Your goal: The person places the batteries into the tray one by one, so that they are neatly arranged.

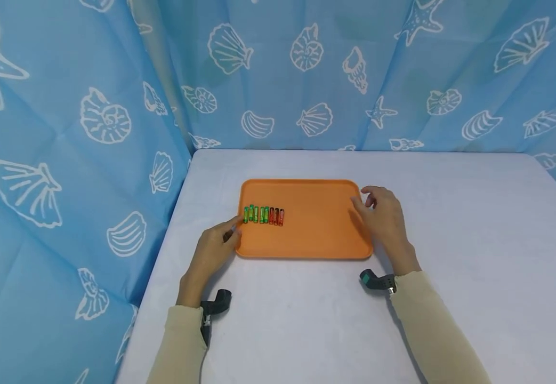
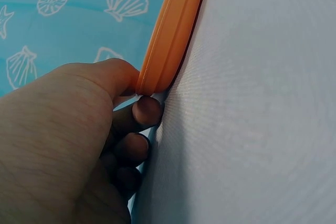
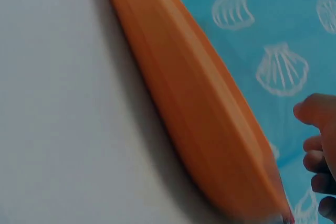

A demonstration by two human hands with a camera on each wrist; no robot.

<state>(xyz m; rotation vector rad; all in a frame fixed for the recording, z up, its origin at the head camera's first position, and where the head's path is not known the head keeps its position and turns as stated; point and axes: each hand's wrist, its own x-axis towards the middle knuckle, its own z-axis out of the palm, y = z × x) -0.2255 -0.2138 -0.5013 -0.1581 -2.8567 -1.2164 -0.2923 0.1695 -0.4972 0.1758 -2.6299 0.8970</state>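
An orange tray lies on the white-covered table. Toward its left end stands a row of small batteries: several green ones and three red ones. My left hand is at the tray's left edge; in the left wrist view the thumb and index finger pinch the tray's rim at a corner. My right hand hovers by the tray's right edge with fingers loosely bent, holding nothing. The right wrist view has those fingers apart from the tray's side.
The white tabletop extends around the tray on all sides. A blue curtain with white shell prints hangs behind the table and along its left side. Each wrist wears a black camera mount, one on the left, one on the right.
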